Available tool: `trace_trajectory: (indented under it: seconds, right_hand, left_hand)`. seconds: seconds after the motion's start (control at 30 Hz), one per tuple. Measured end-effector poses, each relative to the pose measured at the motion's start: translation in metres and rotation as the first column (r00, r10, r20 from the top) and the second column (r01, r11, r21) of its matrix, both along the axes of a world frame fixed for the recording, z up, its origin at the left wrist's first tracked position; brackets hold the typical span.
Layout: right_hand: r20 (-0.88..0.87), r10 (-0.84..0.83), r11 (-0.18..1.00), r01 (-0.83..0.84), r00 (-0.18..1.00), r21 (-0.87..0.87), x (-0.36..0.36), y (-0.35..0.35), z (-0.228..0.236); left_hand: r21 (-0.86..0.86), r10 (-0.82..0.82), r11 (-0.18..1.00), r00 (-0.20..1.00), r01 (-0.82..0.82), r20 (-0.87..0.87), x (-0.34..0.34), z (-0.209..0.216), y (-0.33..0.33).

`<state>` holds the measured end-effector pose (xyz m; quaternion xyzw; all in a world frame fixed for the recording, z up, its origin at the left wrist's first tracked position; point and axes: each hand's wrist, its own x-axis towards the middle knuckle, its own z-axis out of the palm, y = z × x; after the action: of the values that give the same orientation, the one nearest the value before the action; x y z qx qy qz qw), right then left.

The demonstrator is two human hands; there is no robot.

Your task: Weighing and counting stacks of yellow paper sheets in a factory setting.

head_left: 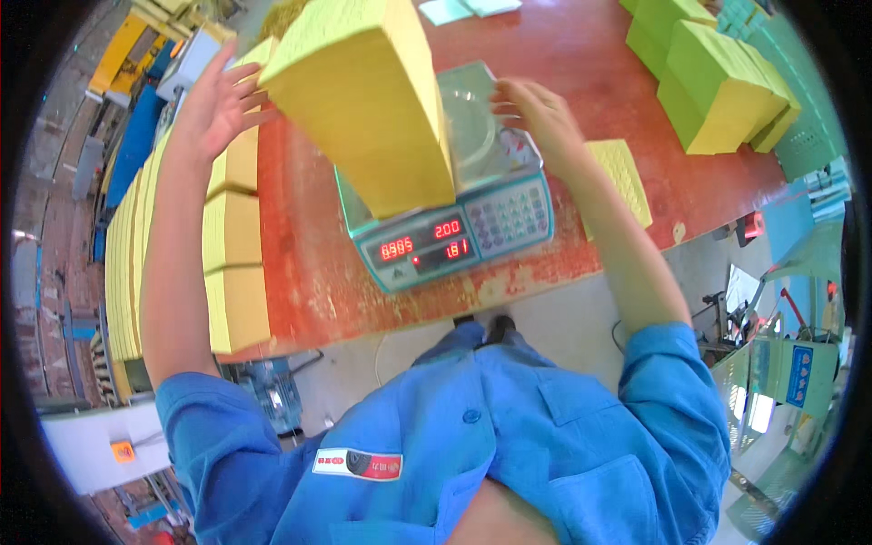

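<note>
A tall block of yellow paper [363, 109] stands on the left part of a digital scale [504, 213], whose red display is lit. My left hand [218, 104] is raised at the block's left side, fingers spread and nothing in them. On the other side, my right hand [540, 113] hovers over the right part of the scale's clear plate [468, 118]. Its fingers are loosely bent and hold nothing, with a gap between them and the block. A thin yellow paper pad [619, 182] lies on the table beneath my right forearm.
The worn red table [309, 300] carries rows of yellow paper stacks [238, 295] along its left edge. More yellow-green blocks [718, 91] stand at the far right. Pale sheets [468, 9] lie at the back. Green machinery [795, 363] is beyond the table at right.
</note>
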<state>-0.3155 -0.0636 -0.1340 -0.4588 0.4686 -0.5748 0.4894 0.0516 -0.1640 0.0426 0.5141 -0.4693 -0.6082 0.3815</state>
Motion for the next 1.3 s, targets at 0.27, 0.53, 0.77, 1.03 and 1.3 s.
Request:
trace_trajectory:
  seconds: [0.27, 0.53, 0.77, 1.03, 1.3]
  right_hand:
    - [0.127, -0.076, 0.996, 0.069, 0.989, 0.056, 0.089, -0.104, -0.061]
    - [-0.177, -0.295, 0.955, 0.283, 0.939, -0.090, 0.098, 0.082, -0.026]
    - [0.575, -0.003, 0.914, -0.231, 0.818, 0.333, 0.128, 0.106, -0.042]
    - [0.781, 0.141, 0.906, -0.397, 0.608, 0.145, 0.077, 0.122, -0.068]
    - [0.192, 0.109, 0.991, -0.123, 0.975, 0.061, -0.099, 0.135, -0.001]
  left_hand:
    - [0.032, -0.379, 0.925, 0.918, 0.378, 0.115, -0.081, -0.006, -0.017]
    - [0.109, -0.284, 0.956, 0.952, 0.272, 0.117, -0.034, -0.015, 0.021]
    - [0.092, -0.259, 0.965, 0.955, 0.248, 0.143, -0.025, -0.029, 0.014]
    - [0.121, -0.326, 0.935, 0.942, 0.333, -0.075, -0.072, -0.048, 0.067]
    - [-0.273, -0.448, 0.767, 0.789, 0.581, 0.421, -0.162, -0.019, 0.043]
